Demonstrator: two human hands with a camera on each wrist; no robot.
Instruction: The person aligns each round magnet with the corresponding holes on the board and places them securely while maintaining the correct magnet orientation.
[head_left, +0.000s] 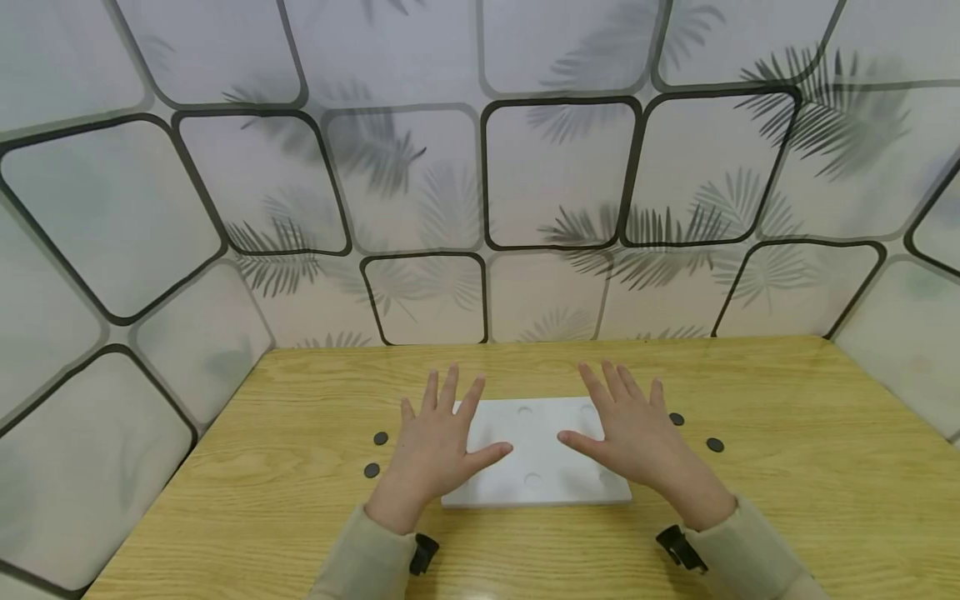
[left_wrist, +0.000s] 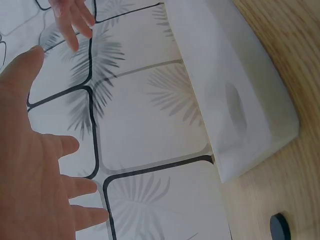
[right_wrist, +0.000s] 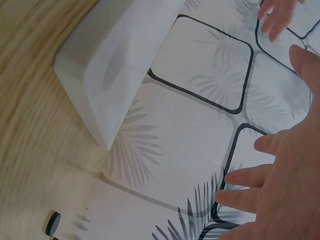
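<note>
White slab [head_left: 534,446] below and between left hand [head_left: 437,448] and right hand [head_left: 636,432], both with fingers outspread.

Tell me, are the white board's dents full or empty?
Empty, where they show: in the head view, the dents in the white board are bare and white. I cannot tell about any hidden behind fingers.

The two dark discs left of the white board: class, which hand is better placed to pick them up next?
Probably the left hand: it is nearest both dark discs, fingers spread, holding nothing. The right hand is at the white board's opposite end.
</note>
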